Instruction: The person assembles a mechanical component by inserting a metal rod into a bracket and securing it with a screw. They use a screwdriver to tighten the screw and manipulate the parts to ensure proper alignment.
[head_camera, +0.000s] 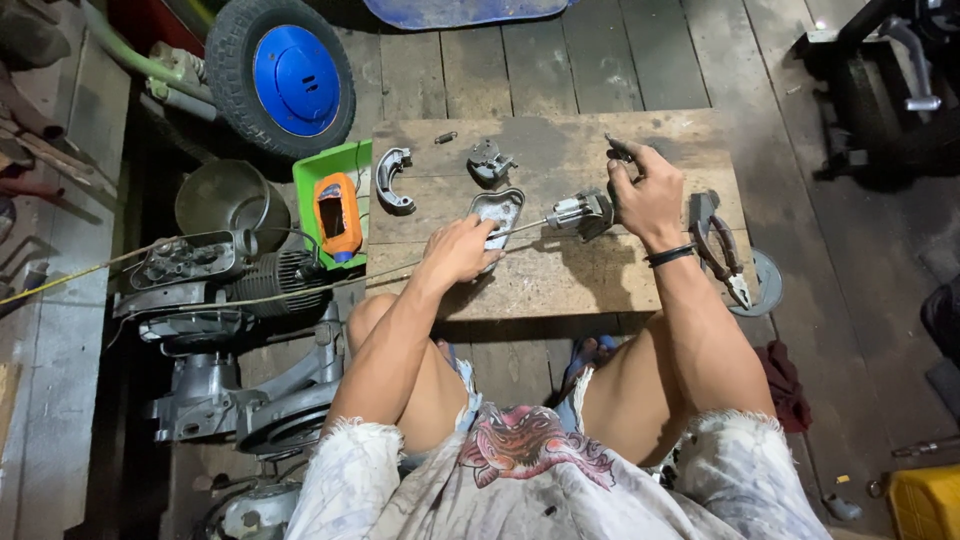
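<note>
- Right hand (648, 195): fingers closed around a small metal mechanical part (582, 213), held just above the counter (560, 280); a dark tool tip sticks up past the knuckles.
- Left hand (462, 250): fingers pinch a thin rod (520, 229) whose far end meets the part; the hand rests on a grey metal cover plate (498, 212).
- Further out on the counter: curved brake shoe (392, 180) left, small casting (489, 160) behind, pliers (718, 245) right.
- Off the counter, left: green tray (322, 180), engine block (215, 285).
</note>
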